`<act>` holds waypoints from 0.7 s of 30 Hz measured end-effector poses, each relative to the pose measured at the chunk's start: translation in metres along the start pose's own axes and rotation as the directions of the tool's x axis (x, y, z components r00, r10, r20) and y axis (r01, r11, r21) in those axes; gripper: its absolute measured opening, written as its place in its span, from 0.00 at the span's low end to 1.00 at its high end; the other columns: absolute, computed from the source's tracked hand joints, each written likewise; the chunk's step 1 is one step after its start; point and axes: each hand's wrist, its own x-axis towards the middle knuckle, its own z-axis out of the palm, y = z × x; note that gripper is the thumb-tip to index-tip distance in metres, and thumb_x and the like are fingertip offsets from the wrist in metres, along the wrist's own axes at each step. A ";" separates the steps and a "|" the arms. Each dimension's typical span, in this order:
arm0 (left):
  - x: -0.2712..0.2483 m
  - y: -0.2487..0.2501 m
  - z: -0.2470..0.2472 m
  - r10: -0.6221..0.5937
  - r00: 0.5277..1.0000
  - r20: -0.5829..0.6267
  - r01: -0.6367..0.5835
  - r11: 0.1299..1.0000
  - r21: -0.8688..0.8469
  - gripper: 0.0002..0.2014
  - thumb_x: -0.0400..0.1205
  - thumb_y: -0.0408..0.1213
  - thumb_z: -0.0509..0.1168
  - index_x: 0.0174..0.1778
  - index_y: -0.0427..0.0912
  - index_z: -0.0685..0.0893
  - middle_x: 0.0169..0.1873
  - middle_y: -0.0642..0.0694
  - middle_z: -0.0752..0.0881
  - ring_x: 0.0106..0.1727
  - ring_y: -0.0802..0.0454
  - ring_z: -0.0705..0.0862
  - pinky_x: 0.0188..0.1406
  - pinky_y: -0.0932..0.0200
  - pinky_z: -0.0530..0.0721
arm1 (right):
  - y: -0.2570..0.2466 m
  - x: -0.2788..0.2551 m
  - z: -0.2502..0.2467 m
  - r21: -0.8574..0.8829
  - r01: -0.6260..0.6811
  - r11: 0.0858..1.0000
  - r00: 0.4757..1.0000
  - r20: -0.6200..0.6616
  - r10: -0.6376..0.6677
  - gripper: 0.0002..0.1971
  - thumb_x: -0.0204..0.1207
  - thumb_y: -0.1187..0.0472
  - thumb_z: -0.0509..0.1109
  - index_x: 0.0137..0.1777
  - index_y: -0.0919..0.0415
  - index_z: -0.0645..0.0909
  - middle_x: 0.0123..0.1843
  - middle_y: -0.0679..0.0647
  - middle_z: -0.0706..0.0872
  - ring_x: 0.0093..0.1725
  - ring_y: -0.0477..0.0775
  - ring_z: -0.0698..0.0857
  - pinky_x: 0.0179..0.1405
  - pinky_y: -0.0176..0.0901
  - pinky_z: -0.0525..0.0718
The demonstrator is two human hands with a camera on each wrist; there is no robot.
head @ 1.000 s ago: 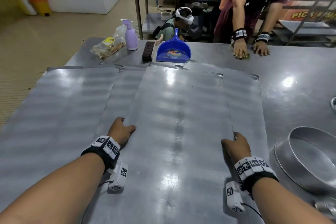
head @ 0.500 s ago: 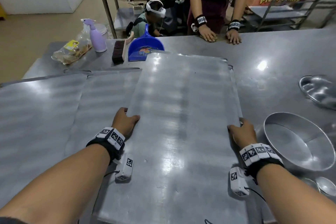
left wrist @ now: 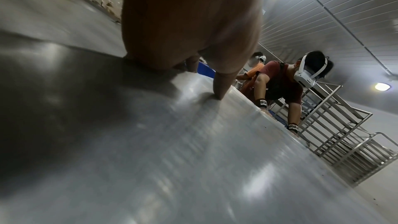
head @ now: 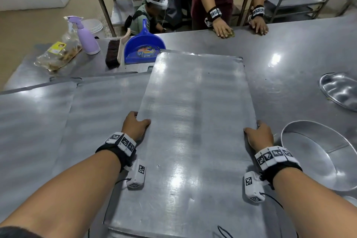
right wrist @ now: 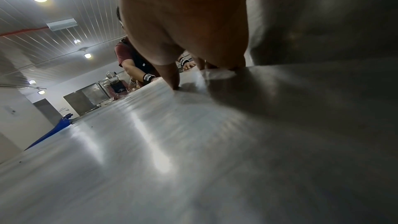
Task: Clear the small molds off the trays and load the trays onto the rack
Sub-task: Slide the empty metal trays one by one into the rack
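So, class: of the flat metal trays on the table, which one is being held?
The rightmost tray: the left hand and right hand grip its long edges, and it overlaps the others lying untouched to its left.

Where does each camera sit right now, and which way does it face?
Head: above the table, looking down at the tray; both forearms, left hand and right hand gripping its side edges.
Left wrist: low over the tray, facing along the thumb towards the rack.
Right wrist: low over the tray, facing the far side; thumb on top.
Shared: all show the tray and the blue dustpan.
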 end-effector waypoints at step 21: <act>0.001 -0.002 -0.003 0.007 0.997 0.080 -0.029 0.962 0.271 0.29 0.81 0.37 0.72 0.79 0.33 0.75 0.71 0.33 0.82 0.71 0.37 0.81 0.68 0.53 0.76 | 0.014 0.003 0.008 -0.228 -0.022 0.973 1.000 -0.021 0.018 0.26 0.68 0.58 0.76 0.66 0.68 0.80 0.62 0.71 0.82 0.63 0.71 0.80 0.62 0.57 0.79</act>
